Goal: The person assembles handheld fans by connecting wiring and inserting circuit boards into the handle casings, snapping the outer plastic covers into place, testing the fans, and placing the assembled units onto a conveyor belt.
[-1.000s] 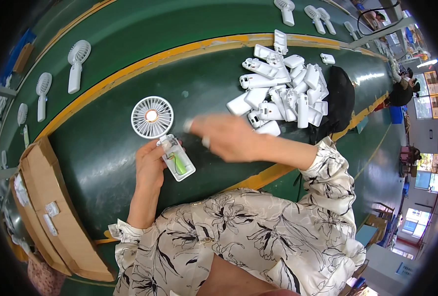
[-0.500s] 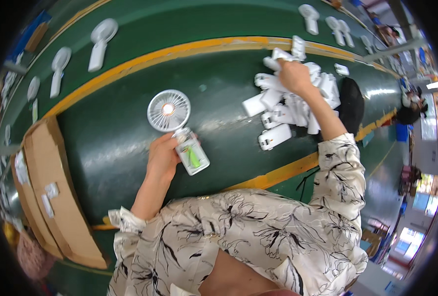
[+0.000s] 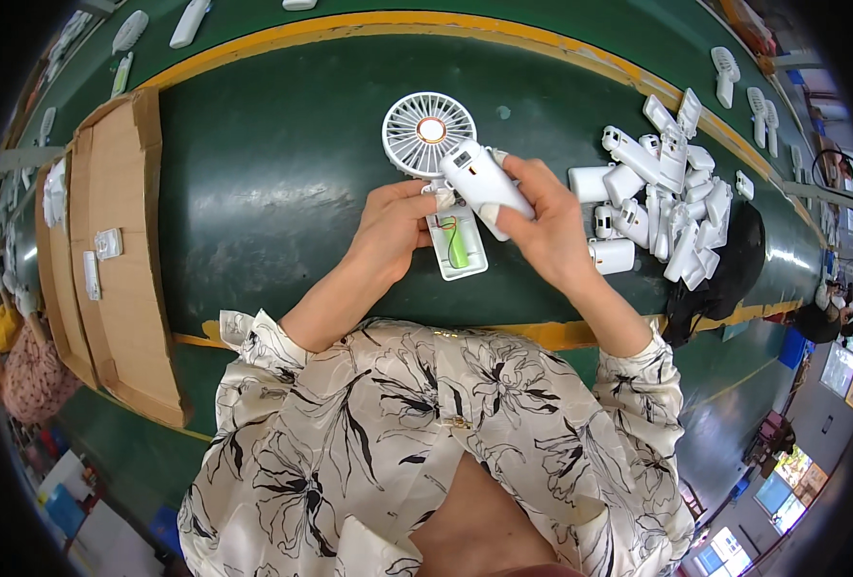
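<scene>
My left hand grips a small white handheld fan by its neck, with the round grille pointing away from me. The fan's handle is uncovered, showing a green battery and thin wires inside. In my right hand is a white plastic handle cover with small slots near its far end. The cover is tilted just above and to the right of the fan's neck, hiding part of it. Finger cots sit on some fingertips. To the right lies a pile of similar white covers.
A cardboard tray with small clear-wrapped pieces stands at the left of the green table. Past the yellow-edged strip, more white fans lie on a green belt. A black item rests beside the pile.
My right hand has come back from the pile with a white cover and is now beside my left hand. The fan has shifted right and up in the picture as the view turned.
</scene>
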A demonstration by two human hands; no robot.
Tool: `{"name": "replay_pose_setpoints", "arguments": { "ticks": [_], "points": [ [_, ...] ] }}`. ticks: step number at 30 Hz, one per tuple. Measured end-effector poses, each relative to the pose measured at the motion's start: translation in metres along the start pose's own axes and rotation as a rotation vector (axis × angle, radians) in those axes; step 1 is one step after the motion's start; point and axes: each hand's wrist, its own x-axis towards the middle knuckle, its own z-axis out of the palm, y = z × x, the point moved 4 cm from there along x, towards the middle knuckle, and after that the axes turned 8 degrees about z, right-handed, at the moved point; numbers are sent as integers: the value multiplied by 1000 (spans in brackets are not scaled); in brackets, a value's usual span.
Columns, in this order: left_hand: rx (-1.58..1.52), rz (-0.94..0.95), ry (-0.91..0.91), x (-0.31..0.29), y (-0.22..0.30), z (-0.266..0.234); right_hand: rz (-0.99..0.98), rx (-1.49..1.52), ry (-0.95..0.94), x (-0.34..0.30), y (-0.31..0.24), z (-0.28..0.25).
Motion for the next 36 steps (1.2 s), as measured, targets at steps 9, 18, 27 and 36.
{"name": "replay_pose_setpoints", "arguments": {
  "ticks": [9,18,27,36],
  "points": [
    [-34,-11,-22,-3,-4,4,-120,-482,165,-9,-23,5],
    [-138,-49,-15,-1,-3,7,-105,-482,173,-36,-50,4],
    [-179,-45,-52,-1,-4,9,-92,-554,91,-21,-48,22],
    [-169,-28,-47,-2,0,11,-120,-592,78,-18,-43,29]
  ]
}}
